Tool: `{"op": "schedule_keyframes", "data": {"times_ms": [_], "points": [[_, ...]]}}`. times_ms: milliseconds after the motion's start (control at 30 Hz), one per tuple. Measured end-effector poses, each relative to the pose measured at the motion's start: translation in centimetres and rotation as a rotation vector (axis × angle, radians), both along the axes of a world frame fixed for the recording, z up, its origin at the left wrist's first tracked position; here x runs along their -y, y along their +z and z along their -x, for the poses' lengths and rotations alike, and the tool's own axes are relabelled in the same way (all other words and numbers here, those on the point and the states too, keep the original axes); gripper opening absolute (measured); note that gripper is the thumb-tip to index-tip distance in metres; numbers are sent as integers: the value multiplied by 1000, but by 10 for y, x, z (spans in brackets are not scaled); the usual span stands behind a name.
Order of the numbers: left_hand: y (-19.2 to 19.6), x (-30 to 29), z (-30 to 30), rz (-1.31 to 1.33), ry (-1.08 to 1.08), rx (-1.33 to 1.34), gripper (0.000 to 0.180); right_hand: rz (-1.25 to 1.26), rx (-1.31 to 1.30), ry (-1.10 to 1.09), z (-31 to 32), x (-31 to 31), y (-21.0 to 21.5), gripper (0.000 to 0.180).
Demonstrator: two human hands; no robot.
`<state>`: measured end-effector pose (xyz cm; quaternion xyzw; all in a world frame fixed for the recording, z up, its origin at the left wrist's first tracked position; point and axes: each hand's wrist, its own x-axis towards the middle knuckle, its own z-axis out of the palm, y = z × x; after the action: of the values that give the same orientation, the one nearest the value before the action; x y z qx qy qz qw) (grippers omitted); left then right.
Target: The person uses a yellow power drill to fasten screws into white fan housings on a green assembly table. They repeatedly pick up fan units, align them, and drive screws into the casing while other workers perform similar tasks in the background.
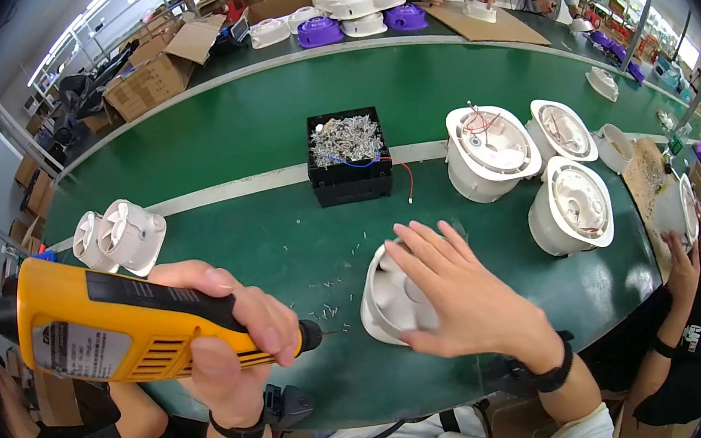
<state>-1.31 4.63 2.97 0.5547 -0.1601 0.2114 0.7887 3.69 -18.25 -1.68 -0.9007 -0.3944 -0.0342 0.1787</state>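
My left hand (240, 315) is wrapped round a yellow and black electric screwdriver (159, 346), its thin bit pointing right, just above the table. A white plastic housing (380, 300) sits right of the bit. Over that housing my right hand (479, 307) is spread, fingers stretched out and thumb by the near rim; whether it touches cannot be made out. Part of the housing is hidden beneath it. Loose screws (327, 311) are scattered between the bit and the housing.
Beyond the housing stands a black box (350, 189) heaped with screws, a blue and a red wire across it. Several white housings with wires (491, 161) stand at the right. Two white fan-like parts (132, 237) are at the left. A co-worker's hands (684, 248) hold a white part.
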Motion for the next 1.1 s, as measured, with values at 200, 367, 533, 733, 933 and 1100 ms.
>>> {"op": "schedule_keyframes", "data": {"times_ms": [200, 367, 533, 733, 933, 1100], "points": [[-12, 23, 0, -53, -53, -41, 54, -106, 51, -238, 23, -2, -10, 78], [-15, 37, 9, -62, -103, -73, 58, -247, 126, -153, 8, -4, -21, 64], [-25, 43, 0, -200, -118, 90, 49, -300, 120, -152, 5, -5, -23, 60], [-17, 47, 2, -253, -105, 73, 51, -338, 120, -160, 5, -7, -23, 57], [-18, 52, 1, -267, -122, 11, 51, -367, 124, -176, 5, -6, -26, 57], [-13, 51, -4, -281, -176, -16, 51, -383, 147, -233, 2, -13, -28, 55]]}}
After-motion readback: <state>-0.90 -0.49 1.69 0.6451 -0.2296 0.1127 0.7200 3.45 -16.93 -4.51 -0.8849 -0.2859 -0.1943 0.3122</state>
